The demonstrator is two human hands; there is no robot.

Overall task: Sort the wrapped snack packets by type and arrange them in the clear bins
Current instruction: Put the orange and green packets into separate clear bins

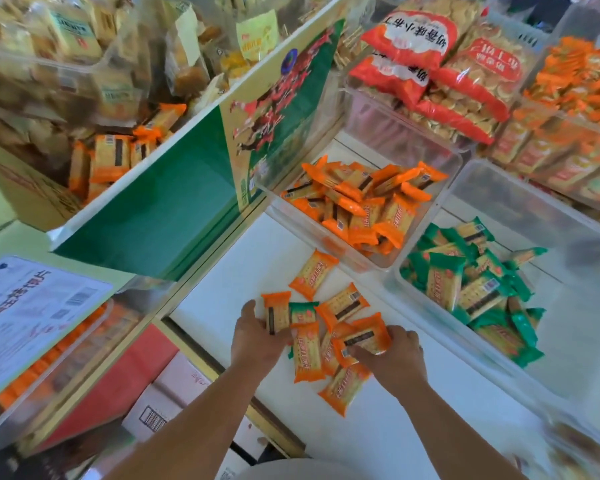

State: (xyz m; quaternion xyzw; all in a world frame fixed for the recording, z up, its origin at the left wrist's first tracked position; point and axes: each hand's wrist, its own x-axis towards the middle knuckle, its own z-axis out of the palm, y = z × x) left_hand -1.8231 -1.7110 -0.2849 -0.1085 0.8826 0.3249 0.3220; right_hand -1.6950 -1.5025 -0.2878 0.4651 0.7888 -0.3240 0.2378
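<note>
Several orange-wrapped snack packets [314, 273] and one green-wrapped packet [302, 312] lie in a loose pile on the white shelf. My left hand [257, 337] grips an orange packet [275, 310] at the pile's left side. At the right side of the pile, my right hand [394, 358] pinches another orange packet [364, 336]. Behind the pile a clear bin [440, 192] holds several orange packets. To its right a second clear bin [548, 368] holds several green packets [471, 278].
A green and yellow cardboard box flap [174, 216] slants in from the left. Red bags of biscuits [447, 64] and more bins of orange packets [568, 126] fill the back right. A printed sheet [28, 313] lies on a bin at the left.
</note>
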